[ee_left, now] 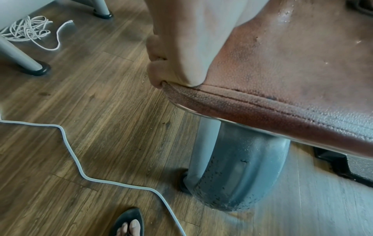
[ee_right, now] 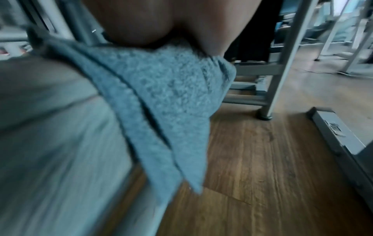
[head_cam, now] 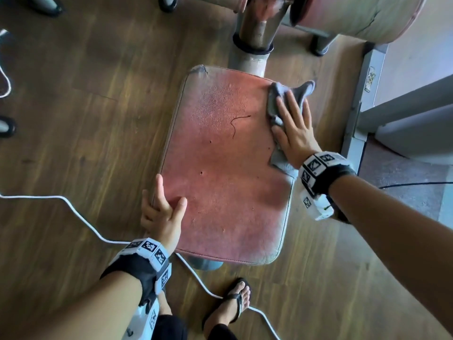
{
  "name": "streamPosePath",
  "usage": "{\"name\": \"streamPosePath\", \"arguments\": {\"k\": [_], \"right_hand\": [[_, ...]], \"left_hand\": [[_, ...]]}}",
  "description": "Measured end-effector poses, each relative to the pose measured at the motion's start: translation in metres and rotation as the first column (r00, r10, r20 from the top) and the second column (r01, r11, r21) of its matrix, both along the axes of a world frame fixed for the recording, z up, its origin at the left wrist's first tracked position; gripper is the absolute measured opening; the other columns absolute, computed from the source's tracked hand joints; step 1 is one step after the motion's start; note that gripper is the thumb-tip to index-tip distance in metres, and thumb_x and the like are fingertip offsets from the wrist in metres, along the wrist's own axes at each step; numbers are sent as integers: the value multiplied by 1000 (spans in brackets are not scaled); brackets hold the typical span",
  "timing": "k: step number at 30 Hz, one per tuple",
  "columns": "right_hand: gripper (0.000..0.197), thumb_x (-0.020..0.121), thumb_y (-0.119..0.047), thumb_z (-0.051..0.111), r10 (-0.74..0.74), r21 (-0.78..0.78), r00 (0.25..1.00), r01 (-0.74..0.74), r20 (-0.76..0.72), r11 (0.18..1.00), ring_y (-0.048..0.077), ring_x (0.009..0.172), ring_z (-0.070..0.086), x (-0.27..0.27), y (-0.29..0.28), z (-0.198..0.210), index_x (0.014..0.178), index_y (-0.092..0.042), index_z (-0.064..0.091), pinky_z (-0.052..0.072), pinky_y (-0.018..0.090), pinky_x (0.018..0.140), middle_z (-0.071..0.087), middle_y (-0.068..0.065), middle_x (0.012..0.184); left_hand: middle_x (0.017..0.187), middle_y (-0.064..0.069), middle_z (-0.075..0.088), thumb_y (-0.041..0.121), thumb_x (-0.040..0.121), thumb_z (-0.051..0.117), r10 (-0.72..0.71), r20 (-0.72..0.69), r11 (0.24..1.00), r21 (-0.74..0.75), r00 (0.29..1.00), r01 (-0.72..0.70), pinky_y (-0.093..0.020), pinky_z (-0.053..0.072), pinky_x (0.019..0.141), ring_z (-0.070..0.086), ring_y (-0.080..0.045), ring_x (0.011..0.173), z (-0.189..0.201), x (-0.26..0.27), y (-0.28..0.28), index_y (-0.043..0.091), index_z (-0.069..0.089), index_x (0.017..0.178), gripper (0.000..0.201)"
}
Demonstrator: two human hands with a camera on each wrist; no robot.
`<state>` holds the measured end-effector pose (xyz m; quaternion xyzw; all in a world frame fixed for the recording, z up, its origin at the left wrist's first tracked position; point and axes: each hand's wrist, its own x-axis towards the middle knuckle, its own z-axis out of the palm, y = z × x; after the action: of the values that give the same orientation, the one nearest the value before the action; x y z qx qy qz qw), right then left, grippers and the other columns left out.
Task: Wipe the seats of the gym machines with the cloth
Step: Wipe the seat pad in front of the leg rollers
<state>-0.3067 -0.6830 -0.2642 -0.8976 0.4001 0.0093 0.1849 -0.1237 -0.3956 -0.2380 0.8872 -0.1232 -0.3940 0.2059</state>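
Right grip [head_cam: 293, 126]: fingers straight and spread, palm flat on the cloth [head_cam: 282, 94], pressing it to the seat [head_cam: 220, 173] at its far right edge, near the far right corner. Nothing is pinched; the cloth is only held down under the palm and fingers. It is grey, bunched ahead of the fingertips, one flap sticking out past the seat's right edge, another tail trailing back under the wrist; in the right wrist view that tail hangs over the seat's side toward the floor [ee_right: 272, 175]. Left grip [head_cam: 163, 212]: clamped on the seat's near left edge, thumb on top of the pad, fingers wrapped over the rim; the left wrist view shows the fingers [ee_left: 156, 67] curled down around the seam, so it braces the seat. Step in hand, as I read it: mid-wipe of this one seat, working the right edge strip. Most of the red pad lies bare of the cloth, with a dark thread-like squiggle [head_cam: 239, 123] in the far middle. Next move probably calls for dragging the flat hand across or down the pad, keeping pressure even and the cloth under the palm so it doesn't slide off the right edge. Right forearm reaches in from the near right, wrist low; left forearm comes in from the near left. A white cable [head_cam: 81, 212] runs on the floor beside the seat's near left corner.
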Motion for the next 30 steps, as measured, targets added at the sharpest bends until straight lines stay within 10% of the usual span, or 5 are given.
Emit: {"name": "streamPosePath", "arguments": {"k": [8,16,30], "right_hand": [[64,102,-28,35,-549,395,824,461,142,794,15,146,11,-3,44,8,153,-17,-2,9,20,114,-1,1,161],[69,100,-34,40,-626,528,775,497,89,689,25,139,29,2,5,3,153,-20,-2,22,36,116,23,10,156],[74,100,-30,42,-609,534,791,490,59,689,23,143,19,2,15,12,152,-13,-7,14,19,106,13,10,159]], "left_hand": [[160,-4,0,83,53,21,-16,-33,1000,-17,999,15,-52,19,110,11,-37,142,4,1,1,55,0,145,98],[160,-4,-2,81,53,22,5,-43,1000,-22,999,-6,-53,19,110,8,-37,142,4,-1,-1,55,0,144,98],[160,-5,0,82,54,21,-6,-16,1000,-25,1000,6,-52,18,110,8,-37,142,5,-3,-1,52,1,147,99]]}}
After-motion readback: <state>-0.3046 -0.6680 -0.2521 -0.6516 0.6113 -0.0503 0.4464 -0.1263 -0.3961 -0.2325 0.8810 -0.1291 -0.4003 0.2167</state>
